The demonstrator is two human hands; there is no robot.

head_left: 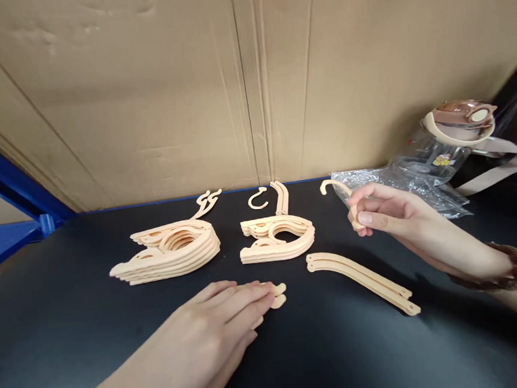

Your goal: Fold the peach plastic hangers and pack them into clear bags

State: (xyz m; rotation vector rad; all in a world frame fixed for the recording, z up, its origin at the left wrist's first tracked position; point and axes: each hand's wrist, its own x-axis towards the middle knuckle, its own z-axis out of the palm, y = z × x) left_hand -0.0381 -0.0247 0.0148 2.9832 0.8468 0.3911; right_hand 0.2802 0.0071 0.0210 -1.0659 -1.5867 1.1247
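Observation:
My right hand (384, 210) pinches the lower end of a beige plastic hanger hook (332, 184) between thumb and fingers, raised above the table. My left hand (224, 318) reaches over a beige hanger piece (278, 296), fingers on top and thumb beneath at the near side. Most of that piece is hidden under the hand; only its rounded ends show. To the right of it lie two curved hanger arms (361, 281), side by side. Behind my hands are a taller stack of folded hanger bodies (169, 265) and a shorter stack (277, 256).
Loose hooks (207, 204) lie behind the taller stack, and a single hook (258, 200) with more curved arms (280, 198) behind the shorter one. A clear bottle (448, 141) with a strap stands on plastic wrap (375, 178). Cardboard (164, 105) walls the back; a blue frame (12, 173) is at left.

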